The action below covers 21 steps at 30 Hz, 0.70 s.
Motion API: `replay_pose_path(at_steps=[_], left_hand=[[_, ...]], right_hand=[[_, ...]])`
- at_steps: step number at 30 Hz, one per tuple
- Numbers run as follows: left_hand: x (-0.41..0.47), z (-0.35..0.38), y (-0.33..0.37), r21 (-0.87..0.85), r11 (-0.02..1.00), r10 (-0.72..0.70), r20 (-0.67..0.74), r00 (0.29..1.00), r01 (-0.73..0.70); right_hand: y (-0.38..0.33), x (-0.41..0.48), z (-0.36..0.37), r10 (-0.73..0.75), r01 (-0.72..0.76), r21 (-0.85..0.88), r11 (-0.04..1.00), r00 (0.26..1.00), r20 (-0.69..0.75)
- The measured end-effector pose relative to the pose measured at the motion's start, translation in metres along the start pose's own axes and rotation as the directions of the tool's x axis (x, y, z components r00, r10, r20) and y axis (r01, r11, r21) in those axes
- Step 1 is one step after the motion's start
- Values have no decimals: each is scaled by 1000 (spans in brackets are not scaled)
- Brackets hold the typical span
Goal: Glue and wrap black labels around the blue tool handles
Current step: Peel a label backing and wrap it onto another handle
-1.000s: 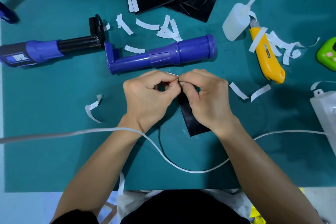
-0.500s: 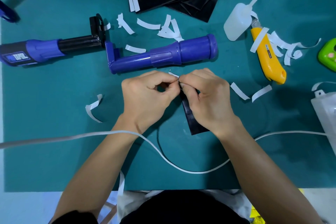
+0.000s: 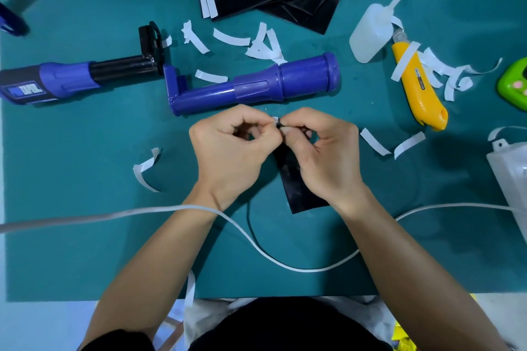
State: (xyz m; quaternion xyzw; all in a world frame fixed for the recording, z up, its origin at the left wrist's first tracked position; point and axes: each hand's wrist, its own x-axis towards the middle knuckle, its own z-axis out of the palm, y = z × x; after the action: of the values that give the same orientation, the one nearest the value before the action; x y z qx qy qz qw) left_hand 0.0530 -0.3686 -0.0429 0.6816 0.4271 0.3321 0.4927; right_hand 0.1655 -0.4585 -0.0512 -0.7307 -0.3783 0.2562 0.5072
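Both hands meet over the green mat (image 3: 85, 236). Left hand (image 3: 228, 151) and right hand (image 3: 325, 157) pinch the top edge of a black label (image 3: 299, 188), apparently at its white backing. Blue handle (image 3: 256, 85) lies just beyond.

The person's left hand (image 3: 228, 151) and right hand (image 3: 328, 157) are bare, with short, plain nails on the fingers that show. The forearms (image 3: 159, 259) are bare too, from the wrists to the near edge of the view. At the near left corner the black hem of a short sleeve (image 3: 114, 340) covers the left upper arm. A black garment (image 3: 285, 325) covers the torso in the near middle. Whitish, creased cloth (image 3: 211, 319) shows on both sides of it; whether it is worn cannot be told.
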Motion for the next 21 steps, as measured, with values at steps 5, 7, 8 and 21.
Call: replay_pose_path(at_steps=[5,7,8,21], left_hand=[[1,1,1,-84,995,-63,7,998,63],[1,1,2,-102,992,-71,14,997,72],[1,1,2,-110,991,-73,19,997,75],[5,-7,3,-110,991,-55,164,985,73]], right_hand=[[0,2,-1,29,-30,74,997,999,19],[1,2,-1,34,-35,79,996,999,15],[1,2,-1,41,-42,86,995,999,14],[1,3,-4,-92,83,-99,992,992,-83]])
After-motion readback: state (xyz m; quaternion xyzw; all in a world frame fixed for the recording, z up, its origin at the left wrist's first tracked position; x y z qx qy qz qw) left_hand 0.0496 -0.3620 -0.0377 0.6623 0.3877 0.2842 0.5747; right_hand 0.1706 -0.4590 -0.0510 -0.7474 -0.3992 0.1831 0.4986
